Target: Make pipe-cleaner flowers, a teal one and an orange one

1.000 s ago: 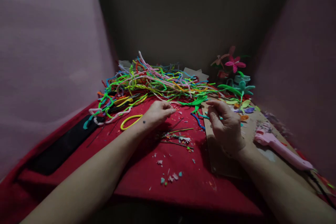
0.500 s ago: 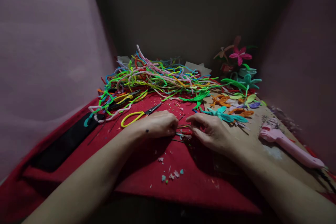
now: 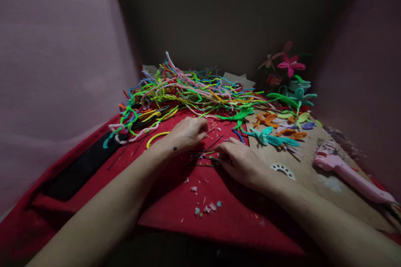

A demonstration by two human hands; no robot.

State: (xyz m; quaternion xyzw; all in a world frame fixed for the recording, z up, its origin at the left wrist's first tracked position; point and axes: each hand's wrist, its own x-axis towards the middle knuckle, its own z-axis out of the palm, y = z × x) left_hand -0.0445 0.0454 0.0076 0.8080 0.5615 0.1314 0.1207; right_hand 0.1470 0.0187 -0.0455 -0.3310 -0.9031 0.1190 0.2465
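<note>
Between the left hand [image 3: 188, 132] and right hand [image 3: 239, 160] lie thin stems [image 3: 206, 156]; whether either pinches something, I cannot tell.

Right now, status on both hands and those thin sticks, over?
Left hand over red cloth, grip unclear. Right hand at thin sticks, hold unclear. Small scraps scattered nearby.

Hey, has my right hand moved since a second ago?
Yes: judged against the brown board, the right hand has shifted left, reaching out over the red cloth.
</note>
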